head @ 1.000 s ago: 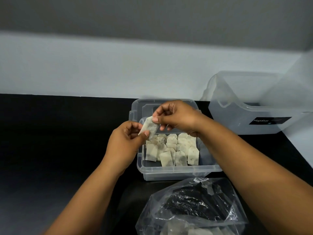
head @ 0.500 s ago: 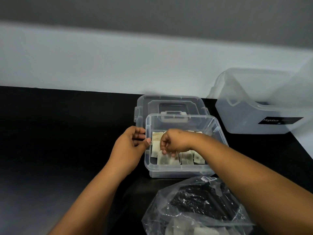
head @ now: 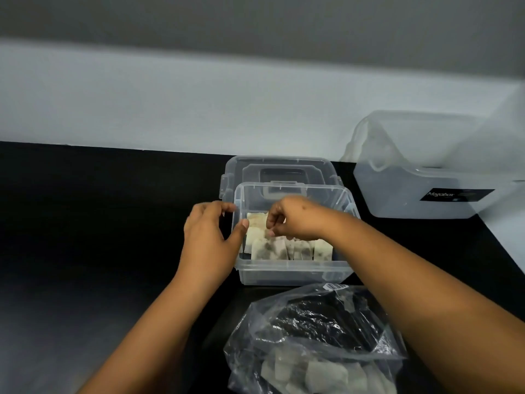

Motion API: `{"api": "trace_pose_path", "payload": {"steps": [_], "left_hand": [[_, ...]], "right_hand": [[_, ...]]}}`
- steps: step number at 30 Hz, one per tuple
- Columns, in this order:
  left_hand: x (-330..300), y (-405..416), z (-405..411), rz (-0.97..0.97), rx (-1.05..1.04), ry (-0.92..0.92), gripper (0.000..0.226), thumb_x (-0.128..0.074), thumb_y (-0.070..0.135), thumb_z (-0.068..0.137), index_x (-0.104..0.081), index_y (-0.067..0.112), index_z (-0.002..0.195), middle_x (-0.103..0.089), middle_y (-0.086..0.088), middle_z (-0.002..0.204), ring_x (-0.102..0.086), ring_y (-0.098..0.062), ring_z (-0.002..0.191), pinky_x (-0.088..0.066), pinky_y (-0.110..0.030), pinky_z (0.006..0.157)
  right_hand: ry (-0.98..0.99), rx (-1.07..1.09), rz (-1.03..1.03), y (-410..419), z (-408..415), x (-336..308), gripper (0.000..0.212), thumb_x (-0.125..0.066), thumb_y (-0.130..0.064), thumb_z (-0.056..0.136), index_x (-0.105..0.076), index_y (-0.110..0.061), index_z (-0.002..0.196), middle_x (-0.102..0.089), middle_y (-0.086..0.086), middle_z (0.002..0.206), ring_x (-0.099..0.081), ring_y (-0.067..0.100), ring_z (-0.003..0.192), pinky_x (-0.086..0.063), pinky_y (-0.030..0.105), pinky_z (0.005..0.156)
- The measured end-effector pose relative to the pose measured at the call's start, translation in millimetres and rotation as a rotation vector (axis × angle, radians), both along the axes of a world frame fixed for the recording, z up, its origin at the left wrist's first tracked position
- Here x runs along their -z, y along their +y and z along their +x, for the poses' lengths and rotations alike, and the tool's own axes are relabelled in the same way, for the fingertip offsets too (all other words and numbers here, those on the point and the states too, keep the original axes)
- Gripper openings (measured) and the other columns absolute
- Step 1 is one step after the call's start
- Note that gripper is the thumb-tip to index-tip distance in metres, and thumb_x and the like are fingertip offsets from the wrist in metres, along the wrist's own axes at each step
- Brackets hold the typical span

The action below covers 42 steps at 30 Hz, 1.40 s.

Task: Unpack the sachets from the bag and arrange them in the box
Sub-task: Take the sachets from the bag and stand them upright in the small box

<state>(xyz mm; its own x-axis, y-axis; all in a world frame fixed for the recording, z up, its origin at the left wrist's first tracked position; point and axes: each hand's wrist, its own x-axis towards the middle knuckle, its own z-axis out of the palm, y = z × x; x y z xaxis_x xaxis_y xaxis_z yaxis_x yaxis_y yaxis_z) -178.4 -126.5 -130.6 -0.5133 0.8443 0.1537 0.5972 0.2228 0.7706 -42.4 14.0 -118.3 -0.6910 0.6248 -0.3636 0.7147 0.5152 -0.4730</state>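
A small clear plastic box (head: 295,273) stands on the black table, with several pale sachets (head: 270,248) upright in rows inside it. My left hand (head: 208,240) grips the box's left wall, thumb inside and fingers over the far corner. My right hand (head: 295,220) reaches into the box from the right. Its curled fingertips pinch a sachet down among the others at the left middle, and the hand hides most of that sachet. A crumpled clear bag (head: 315,328) lies open just in front of the box, holding more sachets (head: 312,371) at its near end.
The box's clear lid (head: 279,170) lies flat right behind it. A large clear container with a black label (head: 420,191) stands at the back right against the pale wall. The black tabletop (head: 99,237) stretches to the left.
Both hands held one sachet above the box a second ago. The right hand has since lowered it into the box, and the left hand has moved onto the box's left wall.
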Motion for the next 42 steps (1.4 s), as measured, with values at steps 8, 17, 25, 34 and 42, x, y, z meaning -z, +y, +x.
{"api": "trace_pose_path", "payload": {"steps": [8,17,25,34,42], "left_hand": [[-19,-54,64,0.278,0.318,0.246,0.025,-0.053,0.038,0.093,-0.063,0.022,0.108,-0.052,0.009,0.109,-0.049,-0.009,0.104,-0.039,-0.020,0.086],[68,-97,107,-0.275,0.742,0.627,0.092,-0.050,0.080,0.071,-0.033,0.027,0.143,-0.041,0.005,0.146,-0.034,-0.013,0.136,-0.029,-0.034,0.113],[88,-106,134,-0.133,0.578,0.751,0.059,-0.065,0.058,0.066,-0.054,0.023,0.111,-0.059,0.005,0.100,-0.051,-0.018,0.098,-0.031,-0.032,0.093],[95,-122,147,-0.058,0.516,0.790,0.021,-0.060,0.028,0.071,-0.057,0.020,0.089,-0.054,0.005,0.085,-0.044,-0.019,0.081,-0.032,-0.030,0.077],[99,-126,150,0.015,0.483,0.776,0.020,-0.057,0.020,0.072,-0.048,0.020,0.089,-0.053,0.003,0.080,-0.043,-0.020,0.078,-0.034,-0.032,0.074]], "right_hand": [[0.347,0.006,-0.170,-59,89,-59,0.013,-0.072,-0.026,0.084,-0.070,-0.014,0.089,-0.072,0.003,0.078,-0.068,0.012,0.064,-0.054,0.024,0.061],[0.003,-0.075,-0.187,-90,153,27,0.007,-0.064,-0.028,0.090,-0.071,-0.026,0.093,-0.069,-0.013,0.080,-0.064,-0.002,0.077,-0.054,0.024,0.077],[-0.094,0.040,-0.330,-91,159,66,0.011,-0.058,-0.010,0.094,-0.066,-0.014,0.087,-0.067,0.000,0.073,-0.067,0.012,0.054,-0.054,0.025,0.050],[-0.207,-0.147,-0.320,-103,159,65,0.040,-0.076,-0.056,0.071,-0.070,-0.019,0.084,-0.069,0.000,0.077,-0.068,0.019,0.071,-0.058,0.034,0.064],[-0.181,-0.179,-0.193,-113,154,71,0.028,-0.069,-0.046,0.083,-0.071,-0.019,0.084,-0.065,-0.006,0.071,-0.055,0.010,0.062,-0.048,0.027,0.063]]}}
